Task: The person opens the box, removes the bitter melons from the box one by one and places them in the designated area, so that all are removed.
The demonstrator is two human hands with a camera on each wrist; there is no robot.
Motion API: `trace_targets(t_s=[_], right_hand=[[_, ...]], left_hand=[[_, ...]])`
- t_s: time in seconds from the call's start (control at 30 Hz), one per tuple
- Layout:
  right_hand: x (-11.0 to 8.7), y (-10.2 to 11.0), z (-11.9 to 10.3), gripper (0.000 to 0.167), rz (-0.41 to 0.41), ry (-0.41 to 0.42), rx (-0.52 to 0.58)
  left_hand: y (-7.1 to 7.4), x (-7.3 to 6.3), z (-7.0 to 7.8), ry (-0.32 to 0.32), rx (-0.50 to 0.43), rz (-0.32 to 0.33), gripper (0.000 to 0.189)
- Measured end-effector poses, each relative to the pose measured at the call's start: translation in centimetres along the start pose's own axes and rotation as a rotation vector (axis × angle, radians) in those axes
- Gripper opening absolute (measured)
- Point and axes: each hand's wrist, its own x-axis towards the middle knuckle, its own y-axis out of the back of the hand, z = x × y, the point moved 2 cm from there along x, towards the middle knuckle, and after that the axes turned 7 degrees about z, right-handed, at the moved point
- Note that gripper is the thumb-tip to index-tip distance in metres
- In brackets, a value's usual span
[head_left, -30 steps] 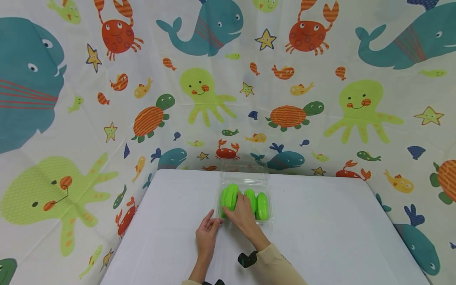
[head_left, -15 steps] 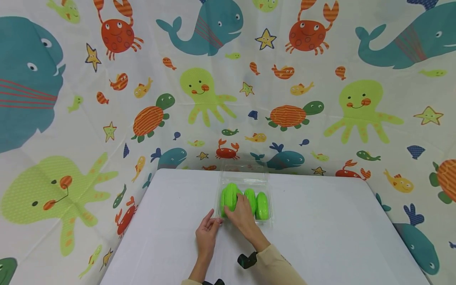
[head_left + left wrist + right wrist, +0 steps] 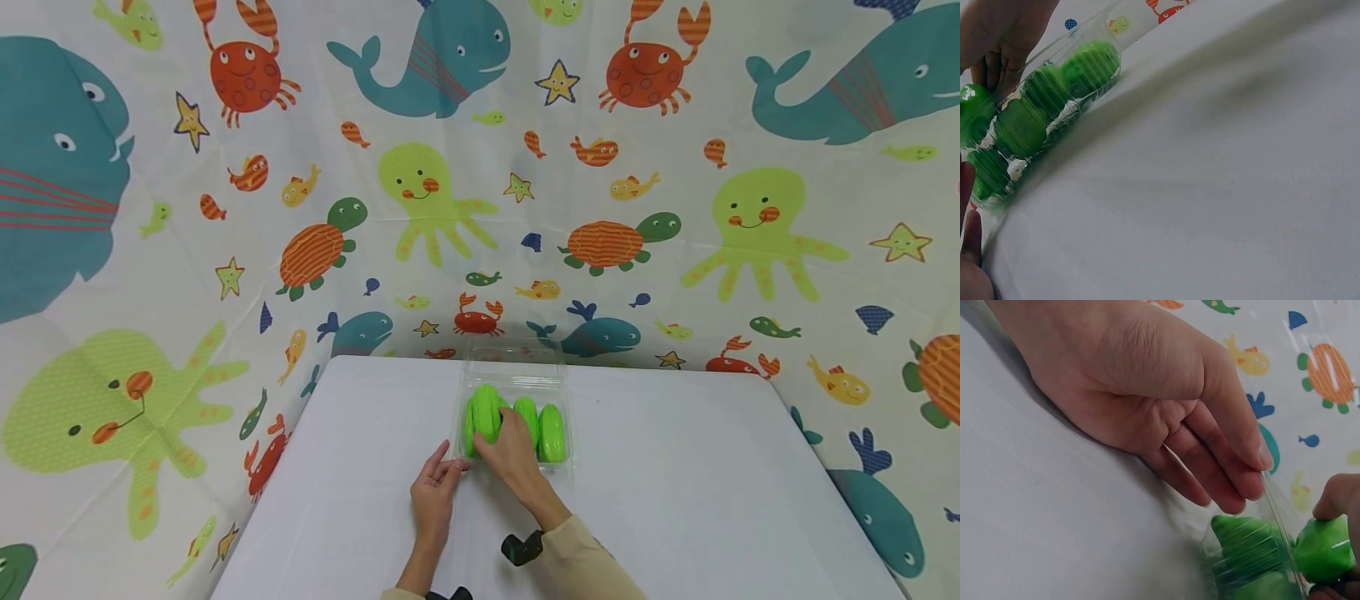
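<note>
A clear plastic clamshell box (image 3: 570, 454) stands on the white table with its lid (image 3: 513, 367) folded back. Inside lie several bright green elongated fruits, such as the one at the right end (image 3: 552, 433). My right hand (image 3: 516, 458) reaches over the near side and holds a ribbed green fruit (image 3: 486, 414) tilted on top of the others at the left; in the right wrist view this hand (image 3: 1355, 519) is mostly cut off. My left hand (image 3: 432, 504) is at the near left corner. Its thumb and forefinger pinch the box's rim (image 3: 1280, 519).
The white tablecloth (image 3: 675, 467) spreads on both sides of the box. Behind the table hangs a curtain (image 3: 450, 333) printed with sea animals, close to the lid. A black wrist device (image 3: 522, 548) sits by the right sleeve.
The green fruit in my right hand has shifted slightly left and turned a little straighter. My left hand stays at the box corner.
</note>
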Motion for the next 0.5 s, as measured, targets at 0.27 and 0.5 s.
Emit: trace_targets(t_s=[0.27,0.5], right_hand=[[-0.06,0.57,-0.08,0.065,-0.015,-0.049,0.023],[-0.08,0.92,0.23,0.065,0.002,-0.061,0.017]], left_hand=[[0.06,-0.15,0.14,0.022,-0.003,-0.001,0.047],[-0.03,-0.13,0.15,0.014,-0.007,-0.007,0.047]])
